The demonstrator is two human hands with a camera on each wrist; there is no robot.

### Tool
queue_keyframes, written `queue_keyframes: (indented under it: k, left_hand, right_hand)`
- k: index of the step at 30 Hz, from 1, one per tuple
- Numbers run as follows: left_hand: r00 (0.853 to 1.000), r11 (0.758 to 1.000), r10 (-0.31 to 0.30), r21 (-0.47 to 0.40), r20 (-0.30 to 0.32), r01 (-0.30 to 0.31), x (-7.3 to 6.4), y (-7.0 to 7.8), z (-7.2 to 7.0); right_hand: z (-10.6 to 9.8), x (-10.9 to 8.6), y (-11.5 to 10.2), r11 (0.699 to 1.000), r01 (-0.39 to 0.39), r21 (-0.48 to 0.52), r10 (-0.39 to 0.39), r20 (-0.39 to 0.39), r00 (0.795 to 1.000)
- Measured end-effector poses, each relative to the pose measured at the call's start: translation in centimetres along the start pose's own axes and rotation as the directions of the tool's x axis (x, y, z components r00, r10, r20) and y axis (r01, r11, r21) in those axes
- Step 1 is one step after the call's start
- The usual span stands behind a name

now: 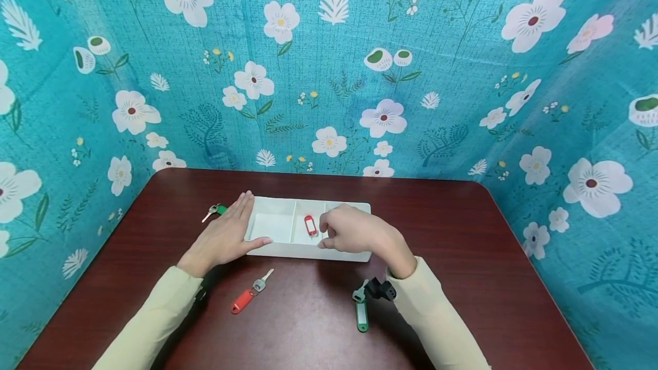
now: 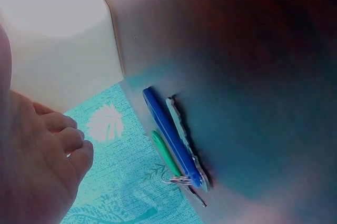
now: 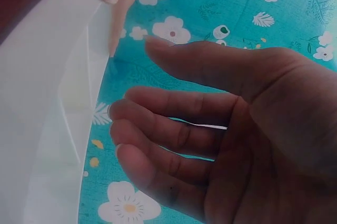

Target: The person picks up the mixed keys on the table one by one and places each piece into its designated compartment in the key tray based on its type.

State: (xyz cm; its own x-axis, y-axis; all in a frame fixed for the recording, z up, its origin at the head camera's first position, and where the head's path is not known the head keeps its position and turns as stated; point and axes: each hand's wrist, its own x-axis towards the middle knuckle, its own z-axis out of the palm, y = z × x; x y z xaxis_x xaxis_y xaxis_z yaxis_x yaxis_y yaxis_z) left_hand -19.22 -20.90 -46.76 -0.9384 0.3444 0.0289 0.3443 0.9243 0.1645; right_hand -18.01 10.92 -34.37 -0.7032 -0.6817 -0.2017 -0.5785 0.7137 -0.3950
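A white tray (image 1: 272, 220) with thin dividers lies on the table. My left hand (image 1: 226, 234) rests along its left end, fingers straight, thumb touching the near rim. Over the right part of the tray hovers my right hand (image 1: 354, 229); its fingers are loosely bent and nothing lies between them and the thumb in the right wrist view. Inside the middle compartment is a red key tag (image 1: 311, 224); its key is not clearly visible. Beside the left hand, a green key tag (image 2: 166, 153) and a blue key tag (image 2: 168, 132) lie with keys.
On the near side of the tray lie a key with a red tag (image 1: 243, 301) and, below the right wrist, a key with a green tag (image 1: 362, 316). The dark wooden table (image 1: 442, 216) meets a teal floral cloth (image 1: 308, 73) behind and at both sides.
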Motion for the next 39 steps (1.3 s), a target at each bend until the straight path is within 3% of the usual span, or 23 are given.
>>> queue_keyframes:
  k: [19,39]
  left_hand:
    - [1.000,1.000,-0.002,-0.002,0.007,0.002,0.2,-0.1,-0.1]
    - [1.000,1.000,-0.004,-0.007,0.018,0.004,0.2,-0.2,-0.1]
  right_hand:
    - [1.1,-2.0,1.4,0.993,0.078,-0.088,-0.087,-0.107,0.990]
    - [3.0,-3.8,2.6,0.988,0.062,-0.142,-0.083,-0.150,0.985]
